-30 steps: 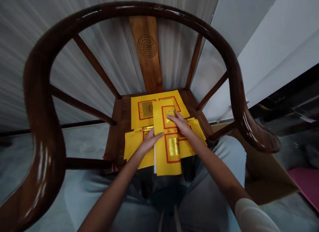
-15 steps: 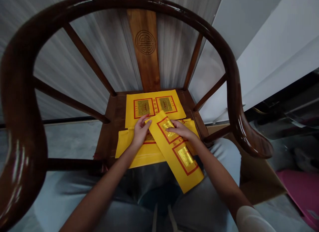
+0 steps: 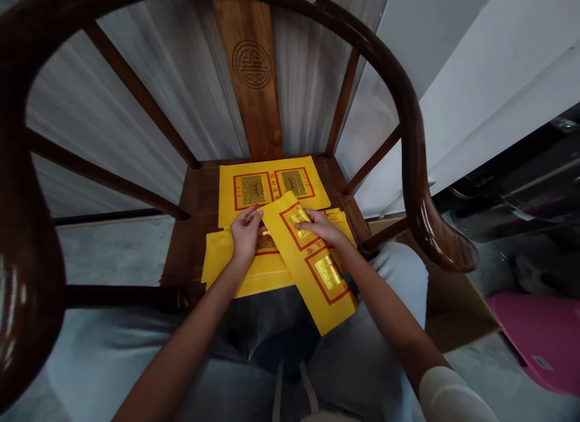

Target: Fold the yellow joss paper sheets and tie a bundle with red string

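My right hand (image 3: 321, 226) grips a yellow joss paper sheet (image 3: 290, 240), thumb on top at its right edge. This sheet slants toward my lap and carries two gold foil squares in red frames. At its upper left corner, my left hand (image 3: 245, 233) is closed in a pinch; whether paper is between the fingertips is hard to tell. Below both hands lie overlapping yellow sheets (image 3: 217, 253), partly covered. Behind them, another joss paper sheet (image 3: 229, 195) lies flat, with two foil squares showing.
The sheets rest on a dark wooden chair seat (image 3: 193, 204). Its curved armrest (image 3: 412, 144) and spindles surround the seat. A cardboard box (image 3: 453, 301) and a pink plastic object (image 3: 539, 331) are on the right. My legs (image 3: 403, 283) are against the front.
The view has shifted slightly right and down. The held sheet looks less curled, and its upper left corner has slipped a little rightward from my left fingertips. My right hand keeps its grip.
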Demonstrator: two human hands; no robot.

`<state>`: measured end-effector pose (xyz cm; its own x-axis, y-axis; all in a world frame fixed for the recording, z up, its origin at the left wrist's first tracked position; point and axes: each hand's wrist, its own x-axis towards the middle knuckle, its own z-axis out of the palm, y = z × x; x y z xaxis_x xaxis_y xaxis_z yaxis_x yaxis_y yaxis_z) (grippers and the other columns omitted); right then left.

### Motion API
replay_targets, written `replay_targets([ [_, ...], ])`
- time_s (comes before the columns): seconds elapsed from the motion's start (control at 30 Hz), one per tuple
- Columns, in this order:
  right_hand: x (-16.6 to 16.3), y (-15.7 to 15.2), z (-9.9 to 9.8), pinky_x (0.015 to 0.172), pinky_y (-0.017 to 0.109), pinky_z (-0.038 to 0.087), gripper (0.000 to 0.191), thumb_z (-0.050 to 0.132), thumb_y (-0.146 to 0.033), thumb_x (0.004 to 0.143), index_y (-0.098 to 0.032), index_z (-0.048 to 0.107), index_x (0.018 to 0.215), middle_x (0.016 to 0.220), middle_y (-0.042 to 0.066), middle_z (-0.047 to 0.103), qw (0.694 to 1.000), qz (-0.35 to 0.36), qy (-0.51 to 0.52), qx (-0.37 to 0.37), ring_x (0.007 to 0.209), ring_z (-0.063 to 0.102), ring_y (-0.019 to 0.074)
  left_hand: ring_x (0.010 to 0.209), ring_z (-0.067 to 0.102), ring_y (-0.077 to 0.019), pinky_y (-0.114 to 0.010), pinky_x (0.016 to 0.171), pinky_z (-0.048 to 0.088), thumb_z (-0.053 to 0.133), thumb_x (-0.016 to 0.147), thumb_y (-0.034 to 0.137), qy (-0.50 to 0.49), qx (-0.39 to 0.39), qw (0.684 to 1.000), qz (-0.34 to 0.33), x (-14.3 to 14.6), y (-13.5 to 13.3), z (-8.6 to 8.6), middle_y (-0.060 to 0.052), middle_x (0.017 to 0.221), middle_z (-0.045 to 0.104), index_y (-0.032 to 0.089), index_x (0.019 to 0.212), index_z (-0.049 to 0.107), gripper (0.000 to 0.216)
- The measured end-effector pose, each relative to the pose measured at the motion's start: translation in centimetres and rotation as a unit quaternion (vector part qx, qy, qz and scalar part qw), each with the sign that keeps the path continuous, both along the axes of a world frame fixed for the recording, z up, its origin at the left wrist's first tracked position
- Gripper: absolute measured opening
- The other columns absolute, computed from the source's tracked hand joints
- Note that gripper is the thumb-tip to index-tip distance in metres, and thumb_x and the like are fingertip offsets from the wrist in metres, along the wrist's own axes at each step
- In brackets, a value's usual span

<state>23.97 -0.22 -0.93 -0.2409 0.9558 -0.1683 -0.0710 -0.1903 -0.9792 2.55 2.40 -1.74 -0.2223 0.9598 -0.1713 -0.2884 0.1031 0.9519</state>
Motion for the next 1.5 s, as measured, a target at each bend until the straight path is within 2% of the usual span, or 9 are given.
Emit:
replay_targets([
  [0.27, 0.6, 0.4, -1.3, 0.083, 0.034, 0.062, 0.045, 0.084, -0.039, 0.073, -0.022, 0.072, 0.113, 0.109, 0.002, 0.081, 0.999, 0.025, 0.031, 0.016, 0.098, 0.076, 0.0248, 0.077, 0.076, -0.0169, -0.028, 0.072, 0.065, 0.093, 0.060, 0.028, 0.009, -0.006, 1.000, -0.026, -1.0, 0.4, -0.2, -0.006, 0.094, 0.080, 0.012, 0.102, 0.075, 0.048],
  [0.53, 0.6, 0.4, -1.1, 0.086, 0.034, 0.062, 0.047, 0.086, -0.039, 0.072, -0.022, 0.072, 0.112, 0.117, 0.004, 0.080, 0.999, 0.015, 0.032, 0.010, 0.101, 0.076, 0.0247, 0.068, 0.074, -0.0130, -0.024, 0.069, 0.064, 0.088, 0.063, 0.021, 0.027, -0.008, 1.000, -0.008, -0.3, 0.4, 0.0, -0.003, 0.084, 0.078, 0.011, 0.097, 0.075, 0.038],
  [0.8, 0.6, 0.1, -0.8, 0.083, 0.035, 0.063, 0.048, 0.084, -0.042, 0.073, -0.021, 0.071, 0.114, 0.115, 0.004, 0.081, 0.999, 0.021, 0.026, 0.014, 0.095, 0.077, 0.0246, 0.073, 0.076, -0.0165, -0.029, 0.073, 0.066, 0.087, 0.068, 0.025, 0.038, 0.001, 0.999, -0.014, -0.5, 0.2, 0.2, -0.006, 0.090, 0.079, 0.011, 0.104, 0.076, 0.040],
  [0.93, 0.6, -0.1, -0.8, 0.096, 0.041, 0.063, 0.064, 0.083, -0.045, 0.076, -0.023, 0.066, 0.134, 0.131, 0.006, 0.076, 0.999, 0.022, 0.017, 0.017, 0.113, 0.075, 0.0288, 0.071, 0.076, -0.0154, -0.028, 0.071, 0.066, 0.085, 0.071, 0.022, 0.021, -0.010, 1.000, -0.014, -0.6, 0.1, 0.0, -0.007, 0.092, 0.080, 0.010, 0.105, 0.077, 0.037],
  [1.07, 1.0, -0.3, -1.7, 0.116, 0.046, 0.053, 0.095, 0.079, -0.056, 0.080, -0.032, 0.039, 0.162, 0.164, 0.008, 0.051, 0.998, -0.029, -0.013, 0.063, 0.144, 0.058, 0.0305, 0.072, 0.076, -0.0156, -0.027, 0.070, 0.066, 0.086, 0.071, 0.021, 0.020, -0.027, 0.999, -0.027, -0.8, 0.0, 0.0, -0.007, 0.089, 0.081, 0.010, 0.104, 0.077, 0.036],
  [1.17, 1.3, -0.3, -2.1, 0.130, 0.047, 0.036, 0.094, 0.070, -0.065, 0.089, -0.034, 0.028, 0.167, 0.177, 0.006, 0.029, 0.979, -0.031, -0.111, 0.170, 0.163, 0.032, 0.0287, 0.069, 0.075, -0.0148, -0.025, 0.067, 0.065, 0.086, 0.071, 0.019, 0.033, -0.048, 0.998, -0.038, -1.0, 0.3, 0.2, -0.006, 0.085, 0.080, 0.010, 0.101, 0.078, 0.033],
  [1.23, 1.2, 0.0, -1.9, 0.135, 0.048, 0.026, 0.086, 0.061, -0.068, 0.095, -0.034, 0.030, 0.168, 0.179, 0.005, 0.024, 0.954, 0.001, -0.194, 0.230, 0.167, 0.020, 0.0270, 0.066, 0.074, -0.0150, -0.024, 0.063, 0.065, 0.085, 0.072, 0.017, 0.040, -0.062, 0.996, -0.047, -1.2, 0.6, 0.4, -0.005, 0.080, 0.079, 0.010, 0.100, 0.078, 0.029],
  [1.4, 0.2, 1.6, -1.1, 0.135, 0.052, 0.025, 0.076, 0.043, -0.069, 0.103, -0.026, 0.039, 0.165, 0.174, 0.010, 0.035, 0.904, 0.059, -0.346, 0.245, 0.166, 0.023, 0.0296, 0.066, 0.075, -0.0168, -0.028, 0.066, 0.067, 0.084, 0.075, 0.012, 0.053, -0.081, 0.993, -0.066, -1.7, 1.2, 0.7, -0.007, 0.080, 0.079, 0.008, 0.097, 0.078, 0.023],
  [1.5, -0.3, 2.5, -1.0, 0.136, 0.052, 0.022, 0.074, 0.034, -0.064, 0.107, -0.023, 0.034, 0.168, 0.177, 0.009, 0.030, 0.870, 0.078, -0.393, 0.288, 0.167, 0.019, 0.0284, 0.065, 0.076, -0.0170, -0.031, 0.070, 0.069, 0.084, 0.076, 0.009, 0.066, -0.099, 0.990, -0.069, -1.8, 1.4, 0.8, -0.008, 0.082, 0.079, 0.008, 0.099, 0.077, 0.024],
])
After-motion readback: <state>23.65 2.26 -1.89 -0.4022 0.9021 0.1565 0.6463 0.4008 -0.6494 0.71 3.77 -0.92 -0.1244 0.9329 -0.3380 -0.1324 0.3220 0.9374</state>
